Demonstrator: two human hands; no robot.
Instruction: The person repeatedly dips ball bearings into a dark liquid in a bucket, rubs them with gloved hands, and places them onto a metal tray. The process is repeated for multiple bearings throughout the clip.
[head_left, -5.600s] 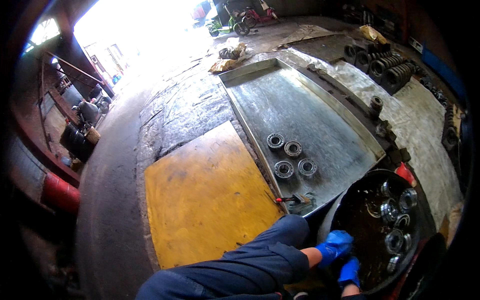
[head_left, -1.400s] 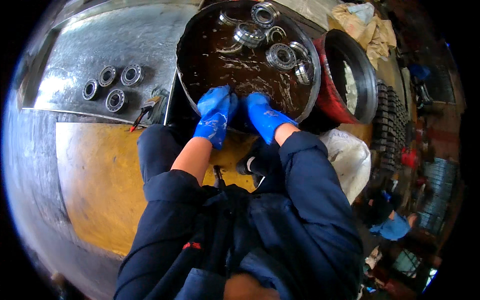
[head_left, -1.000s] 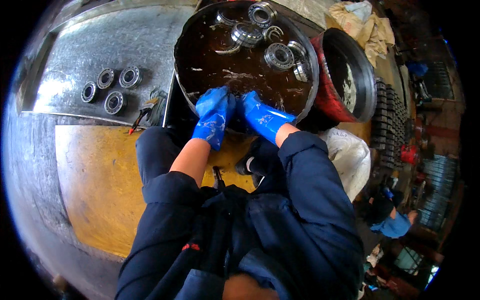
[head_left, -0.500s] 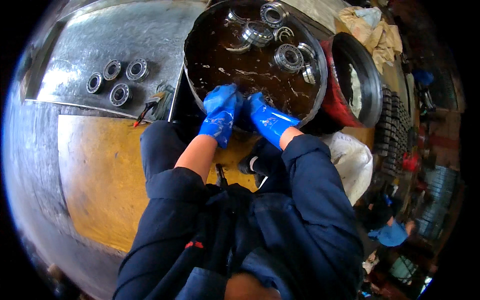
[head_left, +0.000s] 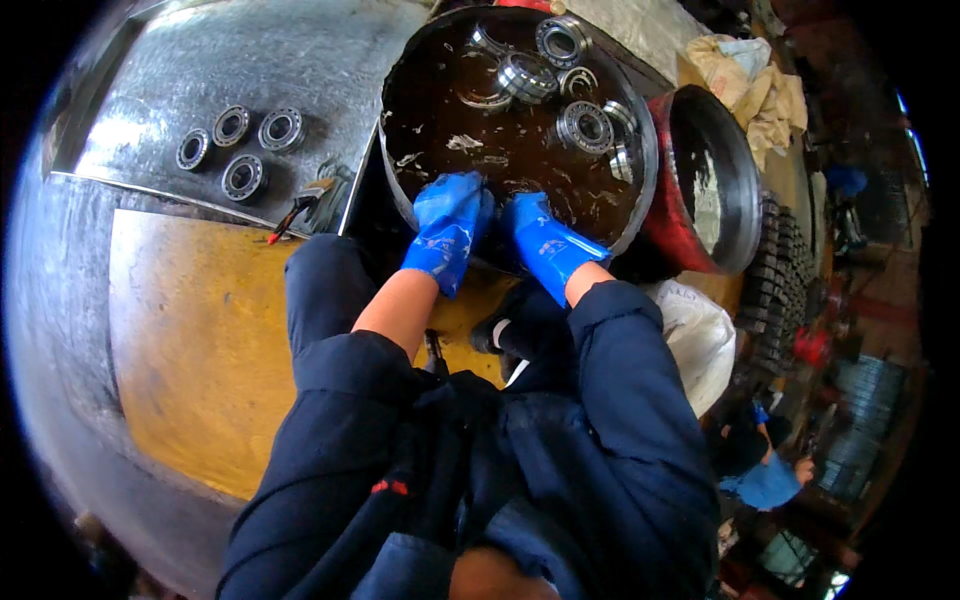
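Both my hands wear long blue rubber gloves and are just inside the near rim of a big round drum of dark brown liquid. My left hand has its fingers curled down in a fist-like shape. Close beside it on the right, my right hand also bends its fingers downward. Whatever they grip is hidden under the gloves and in the liquid. Toward the drum's far right side lie several steel roller bearings, among them a flat-lying bearing, a tilted bearing and a far bearing.
Left of the drum, a metal tray carries several bearings and a brush with a red-tipped handle. A red drum stands at the right, near a white sack and crumpled brown paper. Another person is farther right.
The view has shifted slightly, so the drum sits a little lower and farther right. Both gloved hands stay together at the near rim, and the foam streaks on the liquid have changed shape.
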